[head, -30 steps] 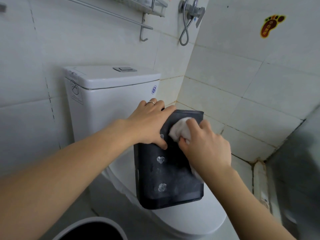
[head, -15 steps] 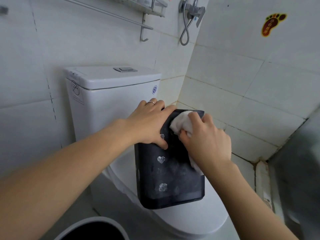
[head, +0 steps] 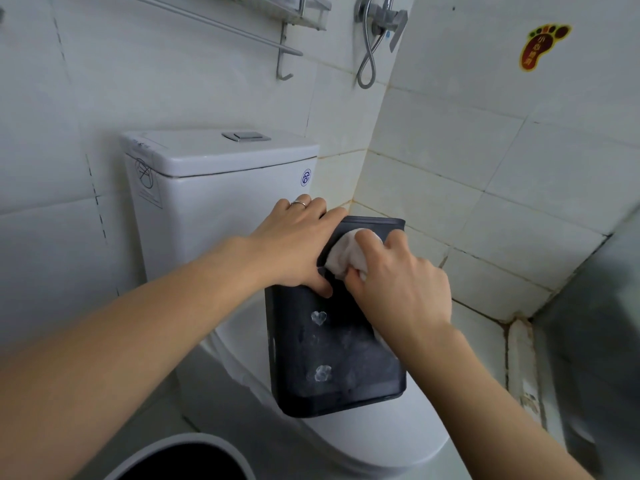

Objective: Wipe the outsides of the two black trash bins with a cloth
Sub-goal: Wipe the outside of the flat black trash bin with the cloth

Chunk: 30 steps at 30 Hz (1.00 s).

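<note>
A black rectangular trash bin (head: 332, 358) lies tilted on the closed toilet lid, a broad side facing me with pale heart marks and smears on it. My left hand (head: 298, 244) grips the bin's upper left edge, thumb on the facing side. My right hand (head: 398, 285) holds a bunched white cloth (head: 346, 254) against the upper part of that side. A second bin with a grey rim and dark inside (head: 183, 459) shows at the bottom left, only partly in view.
The white toilet (head: 214, 202) stands against a tiled wall, its lid (head: 374, 441) under the bin. A towel rail with a hook (head: 284, 50) and a shower valve with hose (head: 377, 19) hang above. The tiled corner wall is close on the right.
My right hand has moved the cloth up and left across the bin's side, toward the top edge. The left hand and the bin have stayed put.
</note>
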{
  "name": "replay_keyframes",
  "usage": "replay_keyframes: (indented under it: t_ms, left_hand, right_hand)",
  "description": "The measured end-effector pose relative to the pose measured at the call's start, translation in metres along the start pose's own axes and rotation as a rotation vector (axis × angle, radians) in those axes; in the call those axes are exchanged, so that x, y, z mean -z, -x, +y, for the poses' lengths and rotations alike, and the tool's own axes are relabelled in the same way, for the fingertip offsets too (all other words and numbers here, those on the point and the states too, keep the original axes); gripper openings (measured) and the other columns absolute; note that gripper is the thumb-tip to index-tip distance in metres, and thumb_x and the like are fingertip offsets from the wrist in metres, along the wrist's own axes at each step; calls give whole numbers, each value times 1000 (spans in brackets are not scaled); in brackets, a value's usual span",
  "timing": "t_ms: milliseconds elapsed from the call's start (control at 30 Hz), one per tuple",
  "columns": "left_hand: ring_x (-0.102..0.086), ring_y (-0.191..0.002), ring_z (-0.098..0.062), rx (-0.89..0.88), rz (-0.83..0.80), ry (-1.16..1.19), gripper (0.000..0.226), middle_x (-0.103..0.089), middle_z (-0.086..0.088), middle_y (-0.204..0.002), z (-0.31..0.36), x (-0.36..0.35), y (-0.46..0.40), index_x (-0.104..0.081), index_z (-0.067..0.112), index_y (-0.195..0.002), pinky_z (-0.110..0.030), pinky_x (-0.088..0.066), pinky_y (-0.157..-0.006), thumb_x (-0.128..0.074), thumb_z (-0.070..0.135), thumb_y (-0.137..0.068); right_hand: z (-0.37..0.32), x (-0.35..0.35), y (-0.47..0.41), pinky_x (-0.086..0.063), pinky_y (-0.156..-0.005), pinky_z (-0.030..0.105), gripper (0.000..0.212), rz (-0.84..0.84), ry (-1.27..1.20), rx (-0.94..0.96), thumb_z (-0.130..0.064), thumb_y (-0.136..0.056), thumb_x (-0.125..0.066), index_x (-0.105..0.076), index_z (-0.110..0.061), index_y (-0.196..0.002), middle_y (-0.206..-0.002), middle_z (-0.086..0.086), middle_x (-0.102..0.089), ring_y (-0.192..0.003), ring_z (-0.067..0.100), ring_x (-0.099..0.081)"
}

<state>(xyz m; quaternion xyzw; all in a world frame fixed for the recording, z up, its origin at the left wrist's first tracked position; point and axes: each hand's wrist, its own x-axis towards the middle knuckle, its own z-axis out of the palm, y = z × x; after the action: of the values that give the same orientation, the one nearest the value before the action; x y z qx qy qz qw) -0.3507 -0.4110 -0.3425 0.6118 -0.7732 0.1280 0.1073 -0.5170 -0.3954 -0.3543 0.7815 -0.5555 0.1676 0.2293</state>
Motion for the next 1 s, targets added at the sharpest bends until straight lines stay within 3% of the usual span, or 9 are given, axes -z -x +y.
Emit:
replay_keyframes:
  t_ms: [100, 167, 400, 533, 633, 733, 900, 1000]
  left_hand:
    - [-40, -109, -23, -10, 15, -8, 106, -44, 2, -113, -1, -1, 1, -36, 24, -135, -36, -34, -88, -78, 72, -50]
    - [-40, -110, -22, -7, 4, -11, 109, -44, 1, -115, -1, -1, 1, -35, 23, -137, -36, -34, -90, -77, 74, -51]
    - [-40, -112, -25, 17, -5, -17, 110, -44, -1, -117, -1, -2, 0, -32, 24, -139, -36, -32, -88, -78, 72, -51]
    - [-41, -110, -25, 4, 0, -5, 110, -44, 0, -114, -2, 0, 0, -33, 24, -138, -36, -30, -84, -79, 72, -50]
    - [-41, -109, -24, -10, 14, -13, 109, -44, 0, -114, -2, -1, 1, -34, 23, -138, -36, -33, -88, -77, 72, -51]
    - [-40, -110, -23, -7, 6, -16, 110, -44, 0, -115, -3, -1, 2, -33, 22, -139, -36, -33, -90, -77, 74, -52]
    - [-40, -112, -24, 6, 0, -16, 112, -44, -1, -116, -1, -1, 0, -31, 24, -140, -36, -32, -89, -78, 73, -52]
    - [-41, -110, -25, 8, 0, -13, 110, -45, -1, -114, -1, 0, 0, -33, 25, -137, -35, -28, -82, -79, 71, -49]
  right_hand:
    - [14, 3, -1, -29, -50, 31, 21, -31, -1, -22, -39, -96, -44, -45, -27, -114, -91, -2, -33, -65, 34, -55]
    - [25, 3, -1, -33, -55, 33, 22, -59, -12, -75, -41, -96, -43, -45, -28, -115, -91, -2, -34, -74, 36, -61]
    - [3, 6, -3, -25, -48, 30, 20, -31, 3, -49, -32, -95, -45, -46, -23, -113, -92, -1, -31, -67, 33, -59]
    - [-7, 6, -5, -15, -44, 27, 17, 7, -37, 0, -32, -92, -50, -49, -23, -107, -88, -1, -33, -53, 30, -39]
    - [12, 1, -6, -29, -51, 31, 22, -24, -32, -21, -39, -94, -48, -45, -26, -112, -90, -2, -33, -68, 35, -57]
    - [31, 0, -4, -34, -56, 33, 25, -28, -30, -101, -40, -94, -46, -46, -28, -116, -92, -1, -36, -76, 37, -61]
    - [12, 5, -2, -31, -53, 32, 24, -21, 3, -62, -35, -96, -45, -44, -24, -116, -96, 1, -38, -76, 35, -63]
    - [-11, 6, -1, -17, -43, 26, 18, 11, -9, 7, -29, -92, -51, -46, -21, -108, -91, 1, -34, -60, 32, -57]
